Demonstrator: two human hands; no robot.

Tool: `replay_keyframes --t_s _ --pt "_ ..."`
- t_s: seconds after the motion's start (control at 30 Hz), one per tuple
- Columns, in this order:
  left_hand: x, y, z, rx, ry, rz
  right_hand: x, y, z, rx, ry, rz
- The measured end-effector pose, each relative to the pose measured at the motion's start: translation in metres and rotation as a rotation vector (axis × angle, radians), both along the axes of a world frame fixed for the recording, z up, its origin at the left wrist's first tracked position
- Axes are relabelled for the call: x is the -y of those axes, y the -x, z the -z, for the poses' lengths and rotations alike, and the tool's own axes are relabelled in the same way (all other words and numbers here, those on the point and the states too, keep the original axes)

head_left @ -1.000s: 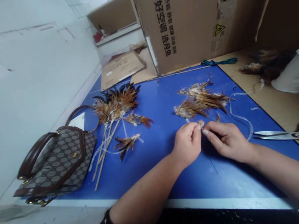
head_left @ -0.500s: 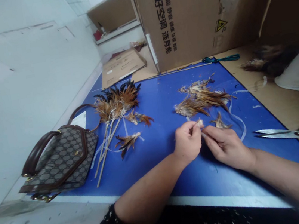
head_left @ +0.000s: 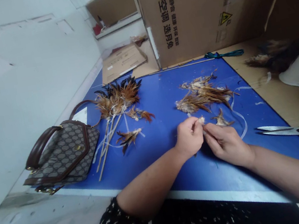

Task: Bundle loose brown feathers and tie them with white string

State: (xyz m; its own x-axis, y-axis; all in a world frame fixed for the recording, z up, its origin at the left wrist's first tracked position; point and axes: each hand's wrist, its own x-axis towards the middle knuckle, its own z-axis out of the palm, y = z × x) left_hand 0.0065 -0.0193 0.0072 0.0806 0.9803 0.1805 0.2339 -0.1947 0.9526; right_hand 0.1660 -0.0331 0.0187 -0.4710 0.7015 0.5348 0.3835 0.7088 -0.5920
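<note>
My left hand (head_left: 189,138) is closed in a pinch around a small feather bunch, whose pale base (head_left: 202,120) pokes out past the thumb and forefinger. Most of that bunch is hidden in the palm. Right beside it, my right hand (head_left: 228,144) pinches with thumb and forefinger close to the base; what lies between those fingertips is too small to make out. Beyond the hands lies a pile of brown feathers (head_left: 203,95). A small loose feather tuft (head_left: 221,119) rests just behind my right hand, near a curling translucent ribbon (head_left: 241,118).
Scissors (head_left: 288,130) lie at the right, blades toward my right hand. On the left are feather-topped sticks (head_left: 109,145), two small feather bunches (head_left: 129,138) and a patterned handbag (head_left: 67,151). A large cardboard box (head_left: 193,14) stands behind the blue table surface (head_left: 163,125).
The view has shifted slightly, so the things on the table sit a little differently in the frame. Both hands keep their pinch at the feather base, with only slight finger movement.
</note>
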Motion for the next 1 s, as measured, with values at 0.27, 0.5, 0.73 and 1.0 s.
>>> replay_keyframes --t_s 0.27,0.5,0.73,1.0 --pt "-0.006 0.021 -0.014 -0.459 -0.254 0.362 -0.027 -0.038 -0.020 0.326 -0.052 -0.136" --pt "0.001 0.016 -0.019 -0.205 -0.268 0.563 -0.038 -0.046 -0.021 0.051 0.321 -0.241" --pt "0.001 0.010 -0.013 -0.056 -0.258 0.154 -0.024 -0.021 -0.013 -0.093 0.236 -0.012" --pt "0.005 -0.002 -0.007 0.087 -0.200 -0.001 -0.011 -0.004 -0.004 -0.014 -0.057 0.054"
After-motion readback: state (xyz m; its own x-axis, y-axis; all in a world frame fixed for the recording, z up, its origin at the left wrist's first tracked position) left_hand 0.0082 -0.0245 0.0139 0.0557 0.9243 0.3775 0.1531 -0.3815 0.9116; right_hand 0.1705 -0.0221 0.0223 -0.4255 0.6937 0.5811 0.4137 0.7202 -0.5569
